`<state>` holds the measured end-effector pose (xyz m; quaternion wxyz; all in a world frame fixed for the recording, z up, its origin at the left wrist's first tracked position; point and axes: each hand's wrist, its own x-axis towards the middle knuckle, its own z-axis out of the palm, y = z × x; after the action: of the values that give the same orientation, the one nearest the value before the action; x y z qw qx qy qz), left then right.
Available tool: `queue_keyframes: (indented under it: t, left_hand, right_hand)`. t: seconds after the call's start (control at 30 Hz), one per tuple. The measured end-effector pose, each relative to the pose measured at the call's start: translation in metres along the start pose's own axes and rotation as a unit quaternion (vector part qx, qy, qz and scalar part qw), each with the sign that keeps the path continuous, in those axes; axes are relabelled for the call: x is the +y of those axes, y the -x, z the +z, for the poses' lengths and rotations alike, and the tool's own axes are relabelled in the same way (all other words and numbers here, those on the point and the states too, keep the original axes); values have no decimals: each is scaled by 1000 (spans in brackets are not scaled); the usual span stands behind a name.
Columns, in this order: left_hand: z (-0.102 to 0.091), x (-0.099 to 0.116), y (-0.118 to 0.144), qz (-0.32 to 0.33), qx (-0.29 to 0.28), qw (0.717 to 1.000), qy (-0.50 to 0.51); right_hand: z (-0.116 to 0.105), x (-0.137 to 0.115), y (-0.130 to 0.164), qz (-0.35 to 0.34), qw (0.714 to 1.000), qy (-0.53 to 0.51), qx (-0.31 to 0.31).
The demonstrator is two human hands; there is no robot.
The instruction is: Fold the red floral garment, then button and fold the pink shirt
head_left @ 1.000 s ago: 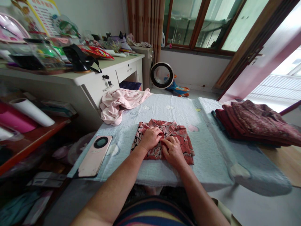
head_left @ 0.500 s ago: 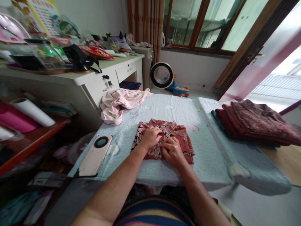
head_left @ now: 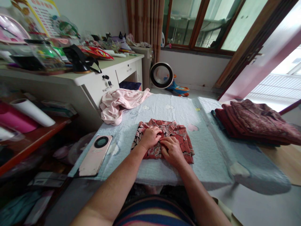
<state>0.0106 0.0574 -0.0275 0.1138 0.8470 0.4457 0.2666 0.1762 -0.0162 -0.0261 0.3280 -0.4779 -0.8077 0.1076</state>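
A red floral shirt (head_left: 182,141), folded into a rough rectangle with dark and pale leaf patterns, lies flat before me on a pale blue cloth. My left hand (head_left: 150,137) rests on its left half, fingers bent and closed on the fabric near the middle. From the right, my right hand (head_left: 172,150) has its curled fingertips at the same middle line, pinching the fabric close to the left fingertips. The fingers partly cover what they grip. At the far edge of the shirt, what looks like its collar is bunched.
A phone (head_left: 96,156) lies left on the blue cloth (head_left: 207,163). Behind it sits a crumpled pink garment (head_left: 122,102). A stack of folded dark red clothes (head_left: 256,124) stands at right. The cluttered desk (head_left: 94,82) and a red-edged shelf (head_left: 61,125) border the left.
My right hand's fingers have shifted slightly up toward the left fingertips and drawn closer together. The left hand and the shirt have barely moved.
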Motion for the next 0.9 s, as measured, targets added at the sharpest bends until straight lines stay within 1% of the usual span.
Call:
queue_keyframes:
  t: [0.4,0.57,0.7,0.9]
  left_hand:
    - [1,-1,-1,-4,2,1000,0]
    - [1,-1,0,-4,8,1000,9]
    - [0,0,0,-7,3,1000,12]
    - [0,-1,1,3,5,1000,7]
  right_hand:
    - [-4,-1,1,-16,999,-39,-9]
    - [-6,0,1,-13,997,-70,12]
    - [-3,2,1,7,998,-58,39]
    - [2,4,1,9,999,-28,21]
